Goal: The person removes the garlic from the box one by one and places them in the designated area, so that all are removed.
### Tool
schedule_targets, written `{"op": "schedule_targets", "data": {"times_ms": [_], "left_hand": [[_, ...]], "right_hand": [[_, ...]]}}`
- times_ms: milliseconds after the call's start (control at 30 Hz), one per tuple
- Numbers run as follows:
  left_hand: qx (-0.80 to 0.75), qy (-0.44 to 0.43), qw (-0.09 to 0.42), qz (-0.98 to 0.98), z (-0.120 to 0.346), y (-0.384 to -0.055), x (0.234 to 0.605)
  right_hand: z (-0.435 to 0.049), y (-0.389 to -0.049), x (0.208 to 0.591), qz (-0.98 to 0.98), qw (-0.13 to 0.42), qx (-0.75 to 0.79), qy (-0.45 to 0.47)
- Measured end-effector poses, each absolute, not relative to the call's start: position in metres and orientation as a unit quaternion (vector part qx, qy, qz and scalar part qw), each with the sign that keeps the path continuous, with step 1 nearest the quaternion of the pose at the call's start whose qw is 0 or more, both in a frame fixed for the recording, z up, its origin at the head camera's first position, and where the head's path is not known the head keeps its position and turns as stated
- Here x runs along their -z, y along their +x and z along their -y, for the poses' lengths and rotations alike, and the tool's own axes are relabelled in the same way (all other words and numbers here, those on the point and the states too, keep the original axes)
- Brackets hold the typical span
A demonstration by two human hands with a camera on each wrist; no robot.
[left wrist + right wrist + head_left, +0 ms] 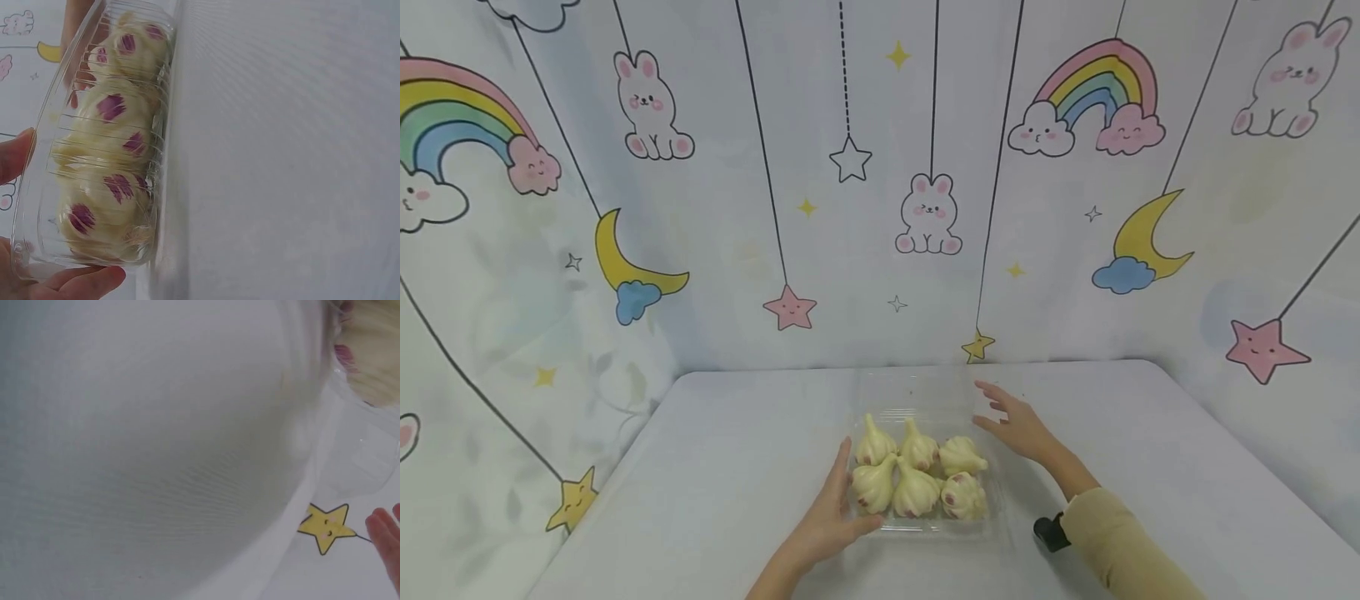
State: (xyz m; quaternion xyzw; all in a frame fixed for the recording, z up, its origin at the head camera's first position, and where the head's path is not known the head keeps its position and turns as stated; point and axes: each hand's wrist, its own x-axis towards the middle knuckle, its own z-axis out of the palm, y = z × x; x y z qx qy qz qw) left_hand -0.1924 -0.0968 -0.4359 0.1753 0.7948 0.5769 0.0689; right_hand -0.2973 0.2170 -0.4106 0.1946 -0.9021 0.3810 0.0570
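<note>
Between 2 hands (pixel 829 515), 6 garlic bulbs (pixel 916 490) in a clear container (pixel 936 527)

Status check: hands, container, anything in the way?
Left hand at left side of clear container. Right hand open beside lid, contact unclear. Six garlic bulbs inside, lid open at rear. No obstruction visible over bulbs.

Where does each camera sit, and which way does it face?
On head: faces forward and down at garlic bulbs in a clear container; left fingers, right fingers show.
On left wrist: faces the container's side; left and right fingers show.
On right wrist: faces mainly tabletop; right fingers show.
Head and left wrist share bulbs, container.
</note>
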Motion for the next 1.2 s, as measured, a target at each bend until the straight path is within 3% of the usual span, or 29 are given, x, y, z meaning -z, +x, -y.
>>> {"op": "schedule_targets", "data": {"times_ms": [633,967,1200], "left_hand": [[-0.565,0.193,0.072,-0.799,0.099,-0.191,0.434],[-0.558,0.206,0.074,-0.801,0.1,-0.191,0.433],[-0.548,0.222,0.073,-0.803,0.102,-0.192,0.434]], "right_hand": [[-0.189,-0.265,0.391,0.911,0.096,-0.36,0.176],[-0.168,-0.254,0.386,0.891,0.127,-0.381,0.212],[-0.15,-0.249,0.385,0.879,0.112,-0.405,0.228]]}}
